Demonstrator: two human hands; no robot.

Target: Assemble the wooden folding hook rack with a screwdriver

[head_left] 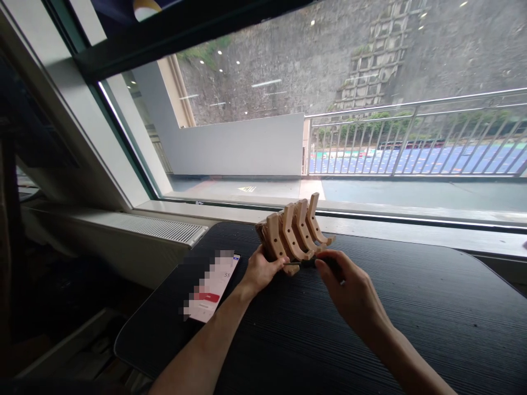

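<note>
A wooden hook rack (pixel 289 230) with several curved, light-brown hooks stands tilted on the black table. Dark round holes show in the hooks. My left hand (pixel 260 270) is closed around its lower left end, thumb close to the foot of the nearest hook. In my right hand (pixel 346 280) is a screwdriver (pixel 293 264); its thin shaft points left to that same hook, near my left thumb. Its dark handle is mostly hidden by my curled fingers. Whether the tip touches a screw is too small to tell.
A phone (pixel 212 291) with a lit, partly blurred screen lies on the black table (pixel 411 329) left of my left forearm. Beyond the table's far edge are a window sill (pixel 370 229) and a large window. A white vented radiator cover (pixel 164 226) stands at the left.
</note>
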